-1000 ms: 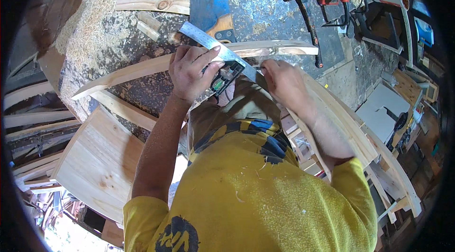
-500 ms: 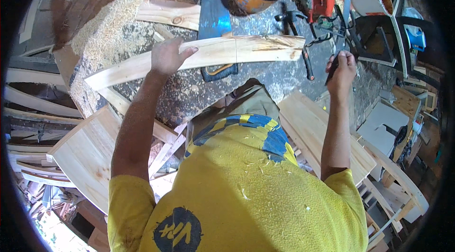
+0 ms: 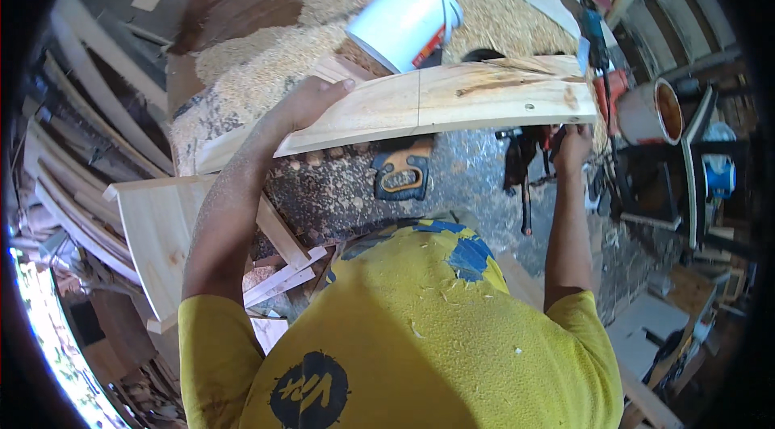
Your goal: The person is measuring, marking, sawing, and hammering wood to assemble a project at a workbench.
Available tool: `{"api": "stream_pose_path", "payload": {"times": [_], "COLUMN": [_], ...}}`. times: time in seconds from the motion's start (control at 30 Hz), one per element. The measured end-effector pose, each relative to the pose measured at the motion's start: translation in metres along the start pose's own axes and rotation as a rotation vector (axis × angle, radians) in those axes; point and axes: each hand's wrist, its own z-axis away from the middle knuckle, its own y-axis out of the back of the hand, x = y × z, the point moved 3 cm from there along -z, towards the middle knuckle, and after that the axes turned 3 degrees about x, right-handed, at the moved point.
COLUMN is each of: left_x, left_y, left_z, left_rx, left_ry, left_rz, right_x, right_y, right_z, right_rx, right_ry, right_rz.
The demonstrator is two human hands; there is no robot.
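A curved wooden board [image 3: 363,110] is raised and tilted over the workbench, with a thin dark line drawn across it and a rough, split upper edge at the right. My left hand [image 3: 319,100] is closed on its left part, the thumb pointing right along the face. Directly under the board's right end is my right hand [image 3: 573,146], with fingers bent and partly hidden. Whether it grips the board's edge or a dark thing beside it, I cannot make out. A handsaw [image 3: 401,173] with an orange and black handle lies beneath the board, its blade covered.
A white bucket [image 3: 395,21] lies tipped beyond the board among wood shavings [image 3: 500,17]. Dark tools, including a hammer [image 3: 525,163], lie near my right hand. An open pail [image 3: 646,110] stands at the right. Curved wooden pieces [image 3: 77,195] are stacked at the left.
The board has been lifted and tilted, its right end shifted right. My right hand, earlier apart from it with a dark, slim thing, is now at that end. The view has turned.
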Motion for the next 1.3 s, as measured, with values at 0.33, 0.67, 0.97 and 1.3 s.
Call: {"api": "stream_pose_path", "payload": {"times": [0.33,0.67,0.97,1.3], "left_x": [0.053,0.1,0.053,-0.054], "left_y": [0.056,0.1,0.059,-0.002], "left_z": [-0.002,0.024,0.054,0.09], "left_rx": [0.162,0.928,0.606,0.233], "left_ry": [-0.104,-0.423,-0.454,-0.694], "left_rz": [-0.043,0.012,-0.237,-0.524], "right_x": [0.055,0.085,-0.039,-0.068], "right_y": [-0.023,0.018,0.019,-0.055], "right_z": [0.038,0.021,0.054,0.271], "right_rx": [-0.017,-0.168,-0.445,-1.234], "right_ry": [-0.009,0.336,-0.35,-0.982], "right_rz": [0.12,0.934,-0.126,0.061]}}
